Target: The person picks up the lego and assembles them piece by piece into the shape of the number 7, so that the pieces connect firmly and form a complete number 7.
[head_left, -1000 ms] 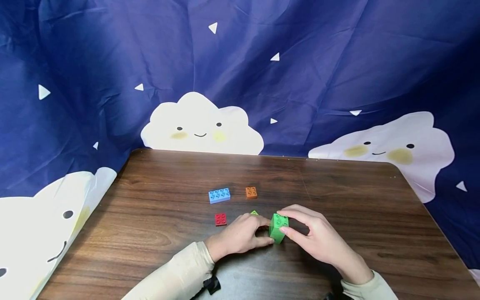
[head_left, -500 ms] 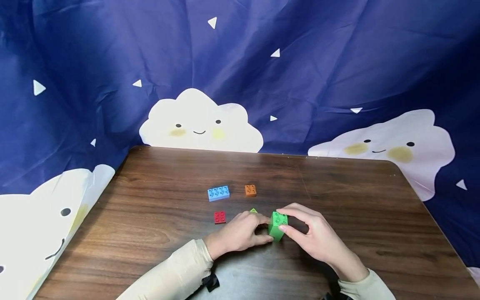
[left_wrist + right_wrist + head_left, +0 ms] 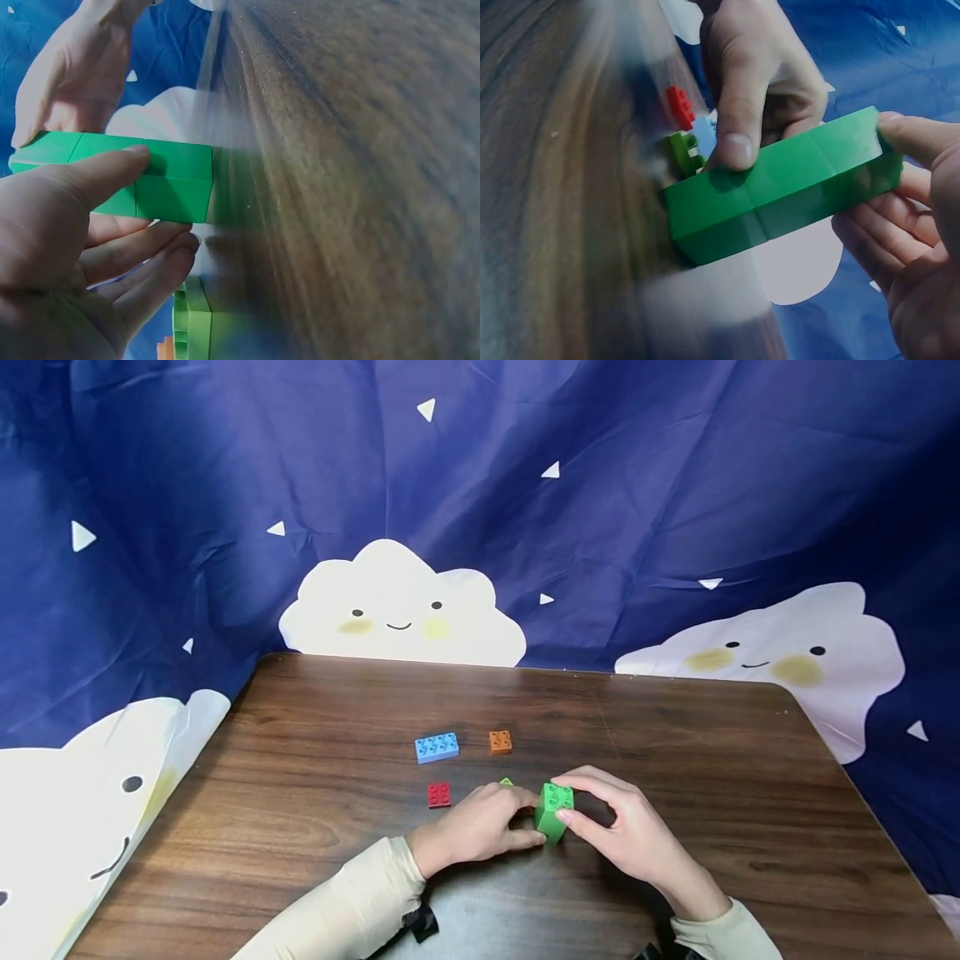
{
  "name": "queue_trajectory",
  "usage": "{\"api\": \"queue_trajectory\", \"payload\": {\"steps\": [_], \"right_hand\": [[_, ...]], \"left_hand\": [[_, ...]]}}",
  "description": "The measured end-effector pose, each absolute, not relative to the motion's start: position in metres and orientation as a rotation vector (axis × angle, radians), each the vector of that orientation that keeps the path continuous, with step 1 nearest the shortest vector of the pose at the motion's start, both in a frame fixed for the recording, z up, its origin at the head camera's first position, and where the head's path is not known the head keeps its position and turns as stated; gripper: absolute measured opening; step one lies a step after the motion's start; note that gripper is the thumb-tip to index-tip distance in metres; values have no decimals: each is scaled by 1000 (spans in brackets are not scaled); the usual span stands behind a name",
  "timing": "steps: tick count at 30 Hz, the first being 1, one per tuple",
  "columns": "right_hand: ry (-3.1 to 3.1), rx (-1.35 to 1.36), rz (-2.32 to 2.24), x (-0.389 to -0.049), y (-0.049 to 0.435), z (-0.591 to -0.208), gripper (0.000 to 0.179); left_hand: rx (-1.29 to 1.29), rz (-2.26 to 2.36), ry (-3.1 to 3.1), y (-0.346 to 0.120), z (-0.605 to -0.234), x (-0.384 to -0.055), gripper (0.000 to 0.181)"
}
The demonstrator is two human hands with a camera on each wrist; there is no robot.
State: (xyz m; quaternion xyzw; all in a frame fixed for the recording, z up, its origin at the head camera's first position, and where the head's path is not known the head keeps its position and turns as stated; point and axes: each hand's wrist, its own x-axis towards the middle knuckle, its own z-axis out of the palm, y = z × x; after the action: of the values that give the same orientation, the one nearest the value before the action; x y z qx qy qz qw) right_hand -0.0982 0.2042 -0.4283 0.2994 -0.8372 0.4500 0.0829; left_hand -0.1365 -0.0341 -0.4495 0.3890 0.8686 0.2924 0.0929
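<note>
A stack of three green toy building bricks (image 3: 551, 818) stands upright on the table, studs on top in the head view. My left hand (image 3: 483, 827) grips its lower part, the thumb (image 3: 112, 172) across one face and the fingers on the opposite side. At the top, my right hand (image 3: 633, 827) pinches the uppermost brick between thumb and fingers. Seams between the bricks show as thin lines in the left wrist view. A lime green brick (image 3: 507, 782) lies just beyond my left hand, which mostly hides it in the head view.
Left of the hands lies a red brick (image 3: 438, 794) with four studs. Farther back are a longer blue brick (image 3: 437, 747) and a small orange brick (image 3: 500, 742). The brown wooden table (image 3: 712, 760) ends at a blue cloth (image 3: 480, 485) with printed clouds.
</note>
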Motion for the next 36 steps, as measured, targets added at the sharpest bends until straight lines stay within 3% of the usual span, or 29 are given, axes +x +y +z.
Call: {"api": "queue_trajectory", "payload": {"steps": [12,36], "right_hand": [[-2474,876,1500,-101,207,-439,44],[-2463,858,1518,-100,207,-443,45]], "left_hand": [[1185,772,2578,-40,-446,-133,35],[1099,887,2712,-64,-442,-134,29]]}}
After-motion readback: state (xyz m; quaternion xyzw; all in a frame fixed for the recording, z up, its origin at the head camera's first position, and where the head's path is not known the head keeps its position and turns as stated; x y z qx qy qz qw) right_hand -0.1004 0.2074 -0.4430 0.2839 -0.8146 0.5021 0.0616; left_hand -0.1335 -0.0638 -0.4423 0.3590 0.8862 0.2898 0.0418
